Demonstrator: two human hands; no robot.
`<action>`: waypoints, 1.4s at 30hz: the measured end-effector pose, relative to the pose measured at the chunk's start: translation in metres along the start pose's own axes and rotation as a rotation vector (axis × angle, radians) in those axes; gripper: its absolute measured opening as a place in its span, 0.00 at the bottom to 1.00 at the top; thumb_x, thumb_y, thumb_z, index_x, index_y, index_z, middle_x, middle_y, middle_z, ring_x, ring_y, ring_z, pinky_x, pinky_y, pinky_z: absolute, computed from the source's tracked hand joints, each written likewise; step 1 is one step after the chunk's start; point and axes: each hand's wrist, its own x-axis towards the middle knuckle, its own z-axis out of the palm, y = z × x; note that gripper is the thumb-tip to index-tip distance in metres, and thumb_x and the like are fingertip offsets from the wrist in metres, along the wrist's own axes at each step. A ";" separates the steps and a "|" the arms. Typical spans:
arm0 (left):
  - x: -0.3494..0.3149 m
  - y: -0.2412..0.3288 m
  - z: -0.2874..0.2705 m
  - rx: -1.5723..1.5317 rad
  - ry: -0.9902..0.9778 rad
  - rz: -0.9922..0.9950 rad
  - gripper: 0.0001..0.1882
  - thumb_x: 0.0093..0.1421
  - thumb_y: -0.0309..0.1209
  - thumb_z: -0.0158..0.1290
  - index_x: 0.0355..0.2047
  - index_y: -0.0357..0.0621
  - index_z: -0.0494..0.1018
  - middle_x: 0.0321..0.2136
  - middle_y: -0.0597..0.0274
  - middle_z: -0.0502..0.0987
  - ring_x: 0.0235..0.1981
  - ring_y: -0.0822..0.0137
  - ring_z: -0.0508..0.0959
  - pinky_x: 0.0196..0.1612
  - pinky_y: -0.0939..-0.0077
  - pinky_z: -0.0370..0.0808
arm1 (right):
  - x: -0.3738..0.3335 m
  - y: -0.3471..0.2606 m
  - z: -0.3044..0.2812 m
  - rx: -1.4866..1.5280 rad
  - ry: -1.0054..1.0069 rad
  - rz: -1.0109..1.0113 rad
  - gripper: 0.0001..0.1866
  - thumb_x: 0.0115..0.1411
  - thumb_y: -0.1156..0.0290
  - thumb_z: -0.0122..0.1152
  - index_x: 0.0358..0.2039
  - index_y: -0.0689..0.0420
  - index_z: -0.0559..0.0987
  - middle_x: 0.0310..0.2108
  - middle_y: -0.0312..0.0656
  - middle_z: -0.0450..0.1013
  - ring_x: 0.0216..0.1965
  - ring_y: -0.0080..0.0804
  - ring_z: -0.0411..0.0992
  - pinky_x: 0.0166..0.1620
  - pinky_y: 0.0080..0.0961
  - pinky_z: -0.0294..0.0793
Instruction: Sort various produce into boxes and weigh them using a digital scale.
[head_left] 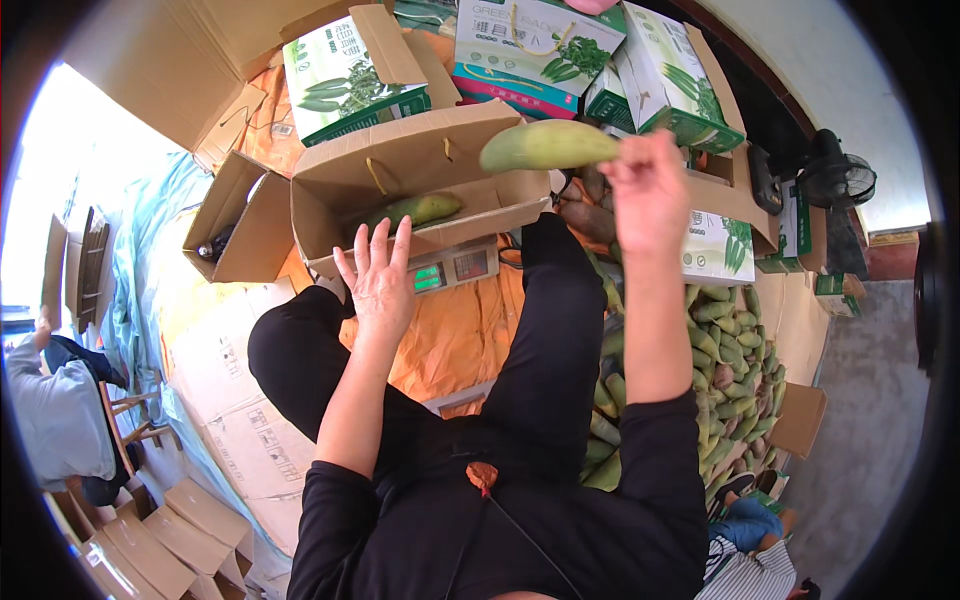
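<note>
My right hand [648, 185] is raised over the right end of an open cardboard carton [330, 185], its fingers closed on the thin end of a long green radish [545, 146]. That radish lies level in the air, its thick end pointing left. Inside the carton, at least one more green radish [425, 208] rests on the bottom. My left hand [378, 290], fingers spread and holding nothing, is at the carton's near edge; whether it touches is hard to tell. Under the carton's front is a digital scale [470, 266] with a lit green display.
A large heap of green radishes [735, 350] lies to my right. Printed cartons [350, 75] stand at the back, with a black fan [838, 180] at far right. Flattened cardboard [235, 390] covers the left floor. One person [60, 410] sits at far left; another [750, 560] is lower right.
</note>
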 end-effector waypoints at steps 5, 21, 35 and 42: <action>0.002 0.004 0.001 0.007 -0.014 0.012 0.40 0.49 0.28 0.60 0.63 0.58 0.58 0.59 0.61 0.60 0.64 0.53 0.56 0.64 0.38 0.43 | -0.001 0.071 0.024 -0.209 0.015 -0.009 0.17 0.67 0.63 0.48 0.22 0.57 0.71 0.20 0.32 0.66 0.22 0.20 0.61 0.29 0.22 0.66; 0.005 0.006 0.013 0.138 -0.016 0.041 0.46 0.46 0.30 0.64 0.65 0.61 0.55 0.60 0.66 0.62 0.63 0.56 0.58 0.63 0.36 0.45 | -0.065 0.031 -0.024 -0.856 -0.176 0.014 0.10 0.57 0.71 0.59 0.40 0.59 0.78 0.35 0.44 0.77 0.34 0.31 0.77 0.39 0.25 0.75; 0.005 0.007 0.017 0.193 -0.011 0.023 0.47 0.48 0.29 0.62 0.66 0.62 0.51 0.62 0.65 0.59 0.64 0.57 0.55 0.63 0.35 0.44 | -0.238 0.110 -0.311 -1.377 0.370 0.759 0.13 0.56 0.66 0.58 0.38 0.58 0.79 0.37 0.52 0.76 0.42 0.49 0.74 0.45 0.36 0.72; 0.005 0.007 0.020 0.221 -0.002 0.045 0.47 0.47 0.30 0.63 0.66 0.58 0.52 0.61 0.65 0.60 0.64 0.56 0.57 0.62 0.37 0.47 | -0.303 0.139 -0.321 -1.770 0.088 1.033 0.19 0.54 0.66 0.58 0.48 0.52 0.73 0.52 0.46 0.70 0.53 0.50 0.67 0.52 0.42 0.70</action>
